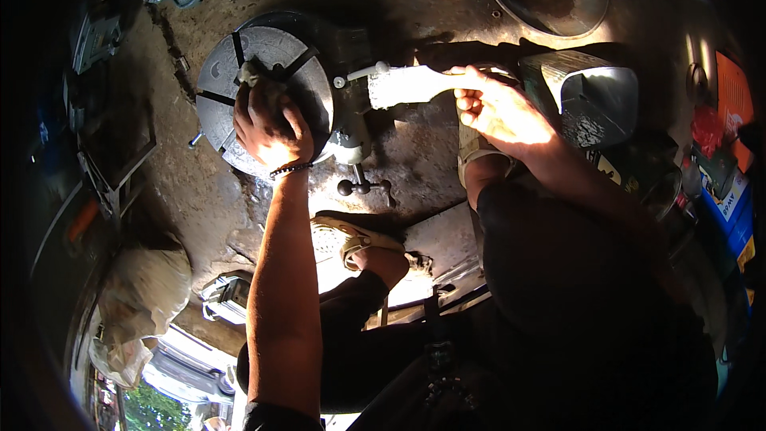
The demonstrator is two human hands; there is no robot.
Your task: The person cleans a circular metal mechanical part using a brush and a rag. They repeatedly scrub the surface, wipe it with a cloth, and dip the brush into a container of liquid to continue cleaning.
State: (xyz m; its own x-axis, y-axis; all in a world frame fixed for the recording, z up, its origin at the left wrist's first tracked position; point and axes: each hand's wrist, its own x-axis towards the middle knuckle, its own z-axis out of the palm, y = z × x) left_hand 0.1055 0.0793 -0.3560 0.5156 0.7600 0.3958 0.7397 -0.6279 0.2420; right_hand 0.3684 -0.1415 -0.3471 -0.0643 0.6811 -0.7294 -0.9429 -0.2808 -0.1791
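Note:
A round metal rotary table (pixel 217 72) with dark radial slots sits on the floor, left of the middle. Over its face lies my left hand (pixel 275 124), fingers bent round a crumpled greyish rag (pixel 249 73) that is mostly hidden. My right hand (pixel 503 108) pinches the handle of a flat, wide brush (pixel 411 85), which strong sunlight bleaches white. The brush end points left, beside a small lever (pixel 361 74) on the rotary table's side. Nearer to me, a crank handle with ball ends (pixel 363 186) sticks out from the rotary table's base.
A round metal pan (pixel 594 0) lies at the far right. An open cut-down container (pixel 598 104) stands right of my right hand. My sandalled foot (pixel 363 247) is close in front of the crank. A pale sack (pixel 148 279) sits at the left.

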